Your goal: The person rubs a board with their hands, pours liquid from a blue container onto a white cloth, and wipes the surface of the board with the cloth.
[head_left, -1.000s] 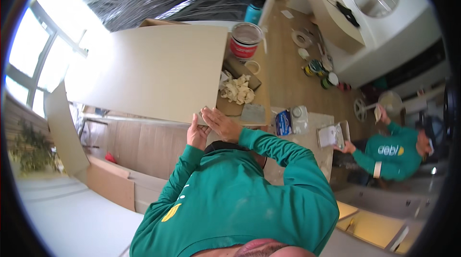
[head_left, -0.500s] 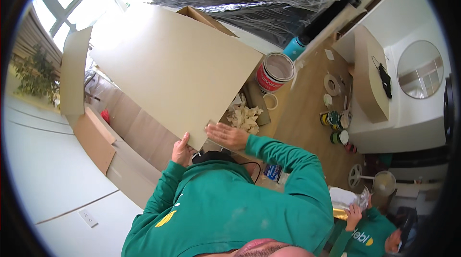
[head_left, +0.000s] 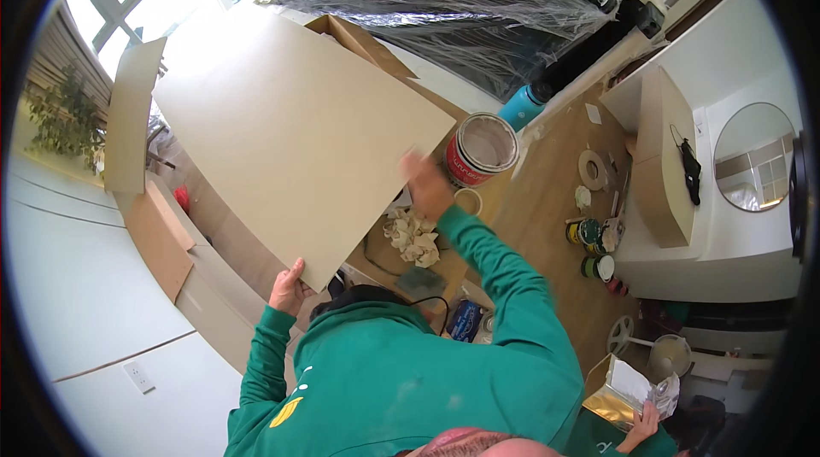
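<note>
A large, smooth beige board (head_left: pixel 282 141) slants across the view, from the bright window down to my body. My left hand (head_left: pixel 289 289) grips its near corner, thumb on the top face and fingers underneath. My right hand (head_left: pixel 425 184) is at the board's right edge, close to the paint can. Motion smears its fingers, so I cannot make out whether they hold anything. Just beyond it stands a red and white paint can (head_left: pixel 483 149) with a pale, coated inside. Below that hand lie crumpled pale paper scraps (head_left: pixel 412 237) and a cream tape roll (head_left: pixel 467 200).
A turquoise bottle (head_left: pixel 523 107) stands behind the can. Plastic sheeting (head_left: pixel 427 4) hangs at the back. Small paint tins (head_left: pixel 598 267) and a tape roll (head_left: pixel 593 169) lie on the floor at right. A co-worker's hand (head_left: pixel 645 424) holds a gold and white box (head_left: pixel 617 397) at lower right.
My right hand has moved forward along the board's right edge, toward the paint can. The board's near corner and my left hand appear lower and farther left. More of the co-worker's box shows.
</note>
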{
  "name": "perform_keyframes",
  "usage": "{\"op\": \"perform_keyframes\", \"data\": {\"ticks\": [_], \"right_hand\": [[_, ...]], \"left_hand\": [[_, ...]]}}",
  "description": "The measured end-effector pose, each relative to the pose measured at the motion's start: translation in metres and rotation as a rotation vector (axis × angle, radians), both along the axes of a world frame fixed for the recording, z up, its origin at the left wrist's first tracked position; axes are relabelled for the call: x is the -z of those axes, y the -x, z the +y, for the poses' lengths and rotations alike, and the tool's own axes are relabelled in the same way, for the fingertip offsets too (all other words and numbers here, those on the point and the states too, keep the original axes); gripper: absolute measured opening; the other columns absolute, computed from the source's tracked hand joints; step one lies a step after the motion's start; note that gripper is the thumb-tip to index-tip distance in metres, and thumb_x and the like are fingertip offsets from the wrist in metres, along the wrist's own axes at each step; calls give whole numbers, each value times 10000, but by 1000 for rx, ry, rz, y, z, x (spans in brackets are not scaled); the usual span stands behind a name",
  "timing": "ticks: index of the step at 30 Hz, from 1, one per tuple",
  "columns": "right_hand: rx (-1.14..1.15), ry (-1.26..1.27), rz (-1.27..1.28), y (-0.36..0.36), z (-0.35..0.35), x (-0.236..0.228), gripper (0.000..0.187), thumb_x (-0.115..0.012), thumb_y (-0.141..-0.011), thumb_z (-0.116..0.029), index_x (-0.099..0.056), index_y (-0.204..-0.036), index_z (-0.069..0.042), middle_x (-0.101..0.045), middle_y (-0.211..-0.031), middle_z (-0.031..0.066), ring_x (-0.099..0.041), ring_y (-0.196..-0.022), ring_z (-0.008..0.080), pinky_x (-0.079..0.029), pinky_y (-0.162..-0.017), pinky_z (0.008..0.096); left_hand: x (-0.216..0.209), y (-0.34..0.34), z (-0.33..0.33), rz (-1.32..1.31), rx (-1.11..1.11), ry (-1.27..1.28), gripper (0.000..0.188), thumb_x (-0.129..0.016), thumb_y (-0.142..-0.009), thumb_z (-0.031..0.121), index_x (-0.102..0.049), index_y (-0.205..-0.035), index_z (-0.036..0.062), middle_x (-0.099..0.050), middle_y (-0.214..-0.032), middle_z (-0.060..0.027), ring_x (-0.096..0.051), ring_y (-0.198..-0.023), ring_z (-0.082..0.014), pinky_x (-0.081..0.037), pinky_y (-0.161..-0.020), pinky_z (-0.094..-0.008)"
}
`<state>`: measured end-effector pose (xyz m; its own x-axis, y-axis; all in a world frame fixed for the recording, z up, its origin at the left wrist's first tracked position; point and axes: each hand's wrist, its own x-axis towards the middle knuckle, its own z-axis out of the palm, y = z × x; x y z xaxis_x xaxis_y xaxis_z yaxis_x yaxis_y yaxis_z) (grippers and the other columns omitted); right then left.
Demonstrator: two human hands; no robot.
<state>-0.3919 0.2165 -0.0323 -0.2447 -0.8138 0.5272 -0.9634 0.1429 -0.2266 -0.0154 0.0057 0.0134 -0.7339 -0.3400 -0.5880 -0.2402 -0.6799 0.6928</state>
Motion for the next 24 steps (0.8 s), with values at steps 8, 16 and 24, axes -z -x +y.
{"op": "perform_keyframes", "data": {"ticks": [8,16,24], "right_hand": [[230,-100,-90,-14,-15,-25,663,-405,-931,6,-274,-1576,90,-250,-1659,280,-203,-1556,439,-175,-1288,529],[395,-251,9,34,-14,-38,668,-427,-930,-12,-261,-1566,106,-263,-1649,291,-228,-1548,438,-218,-1277,496],[459,-190,-8,58,-19,-35,656,-411,-925,-3,-284,-1559,104,-265,-1646,300,-227,-1543,451,-221,-1277,497]], "left_hand": [[-2,-2,3,-16,-32,17,538,-618,-1033,442,-622,-1262,-45,-745,-1137,-135,-756,-980,-218,-632,-845,-373],[7,-8,1,-2,-22,7,542,-634,-1025,450,-631,-1256,-40,-746,-1135,-131,-750,-996,-205,-628,-840,-369],[15,-5,1,16,-11,8,562,-634,-1021,467,-627,-1256,-43,-746,-1113,-121,-752,-964,-204,-627,-836,-363]]}}
